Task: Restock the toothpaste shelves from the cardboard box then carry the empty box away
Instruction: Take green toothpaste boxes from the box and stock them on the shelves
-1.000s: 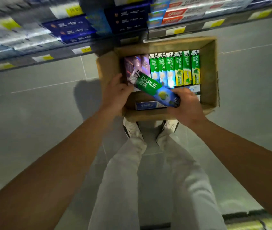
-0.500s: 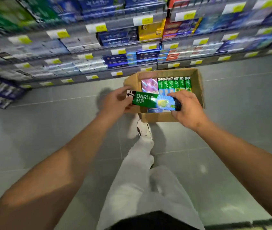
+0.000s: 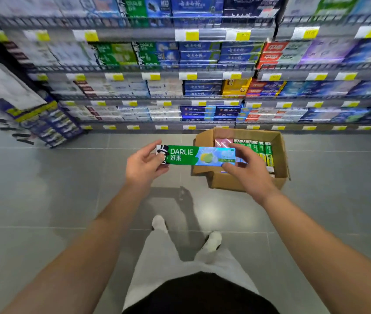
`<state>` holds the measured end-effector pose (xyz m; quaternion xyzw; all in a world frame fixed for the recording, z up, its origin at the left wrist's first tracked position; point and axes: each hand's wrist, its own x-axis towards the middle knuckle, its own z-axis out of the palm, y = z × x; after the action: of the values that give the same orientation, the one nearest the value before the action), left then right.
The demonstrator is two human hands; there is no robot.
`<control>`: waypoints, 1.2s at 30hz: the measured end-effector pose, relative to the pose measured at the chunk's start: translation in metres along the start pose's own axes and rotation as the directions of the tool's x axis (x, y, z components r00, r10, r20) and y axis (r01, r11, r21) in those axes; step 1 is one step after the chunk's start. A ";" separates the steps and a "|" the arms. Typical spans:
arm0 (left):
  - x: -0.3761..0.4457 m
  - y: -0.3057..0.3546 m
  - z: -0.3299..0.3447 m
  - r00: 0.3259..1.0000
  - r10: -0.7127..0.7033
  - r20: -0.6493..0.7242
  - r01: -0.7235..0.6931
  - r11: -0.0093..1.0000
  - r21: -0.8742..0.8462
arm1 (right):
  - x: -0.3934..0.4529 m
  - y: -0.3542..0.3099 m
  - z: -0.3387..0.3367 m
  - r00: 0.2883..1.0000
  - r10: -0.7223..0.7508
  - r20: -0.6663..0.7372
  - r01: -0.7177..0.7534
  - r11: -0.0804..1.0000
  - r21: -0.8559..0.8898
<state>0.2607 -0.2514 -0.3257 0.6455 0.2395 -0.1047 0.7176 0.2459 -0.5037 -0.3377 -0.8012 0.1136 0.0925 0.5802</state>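
Observation:
A green and blue Darlie toothpaste carton (image 3: 194,156) is held level in front of me. My left hand (image 3: 144,165) pinches its left end and my right hand (image 3: 246,169) grips its right end. Behind my right hand the open cardboard box (image 3: 280,155) stands on the floor, holding several upright green Darlie cartons (image 3: 262,148) and pink ones (image 3: 223,142). The toothpaste shelves (image 3: 202,73) rise behind the box, stocked with cartons in many colours.
Grey tiled floor (image 3: 44,200) spreads on all sides. A slanted display of packaged goods (image 3: 32,114) stands at the left. My legs and white shoes (image 3: 212,242) are below the box. Yellow price tags line the shelf edges.
I have straightened up and stepped back from the box. The carton has come up out of the box and turned level, and more shelf rows have come into view.

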 end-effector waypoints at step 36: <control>0.194 0.497 -0.313 0.634 0.773 0.009 -0.761 0.622 0.185 | 0.232 -0.527 0.252 0.690 -0.723 -0.042 0.704 0.683 -0.192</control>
<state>0.5912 0.1568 0.0005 0.7483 -0.0432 0.2139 0.6265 0.6162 -0.1227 -0.0017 -0.8300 -0.1824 -0.1781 0.4962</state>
